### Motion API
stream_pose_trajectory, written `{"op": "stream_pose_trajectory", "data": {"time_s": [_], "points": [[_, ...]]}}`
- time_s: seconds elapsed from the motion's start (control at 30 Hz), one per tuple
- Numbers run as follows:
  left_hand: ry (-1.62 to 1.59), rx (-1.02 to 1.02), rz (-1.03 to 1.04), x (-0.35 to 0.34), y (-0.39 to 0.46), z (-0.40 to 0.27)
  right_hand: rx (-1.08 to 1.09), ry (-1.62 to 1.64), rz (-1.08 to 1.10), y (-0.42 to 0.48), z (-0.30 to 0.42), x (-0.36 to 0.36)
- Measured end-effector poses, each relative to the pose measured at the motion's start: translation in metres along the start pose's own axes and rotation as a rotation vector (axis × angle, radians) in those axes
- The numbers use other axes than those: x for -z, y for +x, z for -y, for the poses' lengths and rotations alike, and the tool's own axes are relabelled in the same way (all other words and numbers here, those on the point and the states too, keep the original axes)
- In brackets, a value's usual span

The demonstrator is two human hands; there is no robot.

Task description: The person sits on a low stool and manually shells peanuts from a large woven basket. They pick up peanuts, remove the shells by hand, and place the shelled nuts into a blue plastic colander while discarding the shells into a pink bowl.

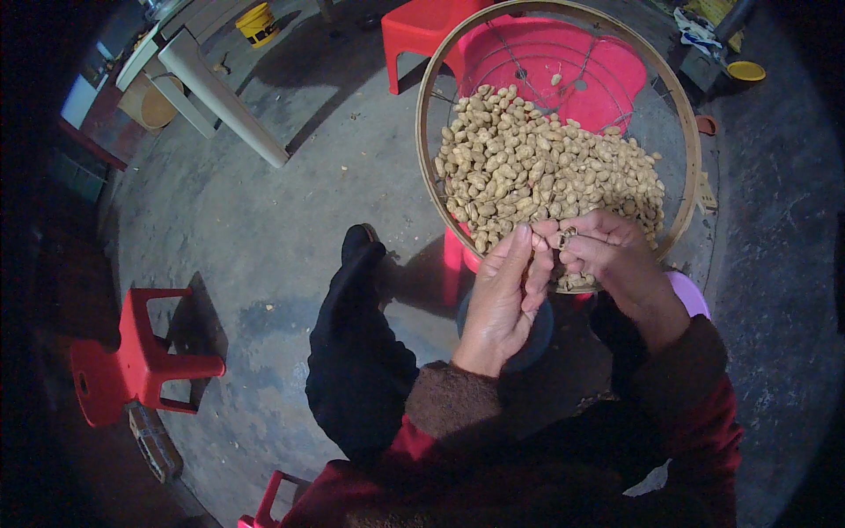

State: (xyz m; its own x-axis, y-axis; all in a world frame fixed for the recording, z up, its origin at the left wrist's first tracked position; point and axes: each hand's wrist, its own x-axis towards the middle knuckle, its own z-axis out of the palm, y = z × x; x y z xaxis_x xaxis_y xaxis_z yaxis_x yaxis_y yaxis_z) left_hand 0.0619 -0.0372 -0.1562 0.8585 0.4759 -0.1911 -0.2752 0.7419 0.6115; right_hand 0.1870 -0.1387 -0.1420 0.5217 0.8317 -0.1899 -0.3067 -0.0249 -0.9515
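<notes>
A round sieve with a wooden rim (690, 138) and a wire mesh bottom holds a heap of unshelled peanuts (528, 158). Over the sieve's near edge, my right hand (610, 251) pinches a cracked peanut shell (566, 236) between thumb and fingers. My left hand (508, 290) is beside it, thumb and fingertips closed around a small pale piece, perhaps a peanut kernel (539, 242). The fingertips of both hands nearly meet. Beneath the mesh a pink plastic surface (607, 79) shows through. A round basin (538, 336) is partly hidden below my left wrist.
A red plastic stool (422, 26) stands behind the sieve. To the left are a red plastic chair (142, 356) and a pale table leg (224, 99). Farther off sits a yellow bucket (257, 25). A purple rim (688, 294) shows beside my right forearm.
</notes>
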Motion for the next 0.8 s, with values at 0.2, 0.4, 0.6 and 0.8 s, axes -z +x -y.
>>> {"op": "stream_pose_trajectory", "data": {"time_s": [0.2, 0.4, 0.6, 0.8], "points": [[1.156, -0.466, 0.112, 0.026, -0.008, 0.01, 0.081, -0.208, -0.145, 0.001, 0.009, 0.019], [1.329, -0.454, 0.012, 0.033, -0.006, 0.023, 0.12, -0.24, -0.199, 0.008, 0.004, 0.027], [-0.012, 0.198, -0.136, 0.031, 0.005, 0.018, 0.285, -0.411, -0.012, 0.002, -0.008, 0.001], [-0.334, 0.149, -0.292, 0.037, 0.006, 0.026, 0.725, -0.898, -0.018, 0.027, -0.018, -0.017]]}}
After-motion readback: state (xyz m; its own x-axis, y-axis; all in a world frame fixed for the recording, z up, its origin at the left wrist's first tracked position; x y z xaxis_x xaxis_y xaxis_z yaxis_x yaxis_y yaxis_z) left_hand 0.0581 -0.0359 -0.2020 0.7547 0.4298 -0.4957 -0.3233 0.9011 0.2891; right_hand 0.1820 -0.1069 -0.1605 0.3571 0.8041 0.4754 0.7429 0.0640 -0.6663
